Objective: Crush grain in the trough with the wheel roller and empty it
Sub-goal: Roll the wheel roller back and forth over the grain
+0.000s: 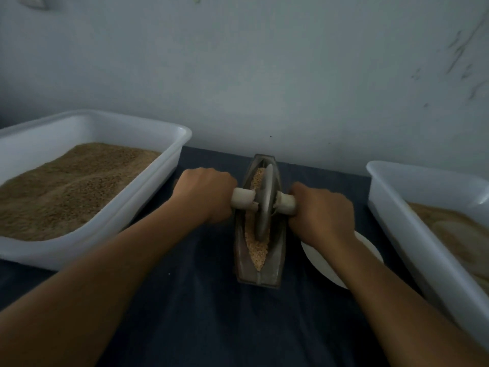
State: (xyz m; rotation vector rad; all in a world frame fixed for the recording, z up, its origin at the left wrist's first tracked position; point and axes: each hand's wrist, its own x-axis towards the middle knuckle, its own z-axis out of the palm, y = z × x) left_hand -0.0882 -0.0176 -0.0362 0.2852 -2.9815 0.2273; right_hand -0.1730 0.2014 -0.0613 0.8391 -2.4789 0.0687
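A narrow dark metal trough (pixel 275 263) lies lengthwise on the dark blue table in the middle of the view. Pale grain (pixel 256 250) fills its groove. A grey wheel roller (pixel 264 202) stands upright in the groove, roughly at the trough's middle. Its pale axle handles stick out to both sides. My left hand (pixel 205 193) grips the left handle (pixel 242 198). My right hand (pixel 321 211) grips the right handle (pixel 287 203).
A large white tub (pixel 169 154) of brown grain stands at the left. Another white tub (pixel 391 207) with paler, finer material stands at the right. A white plate (pixel 325 263) lies under my right wrist, beside the trough. A wall rises just behind the table.
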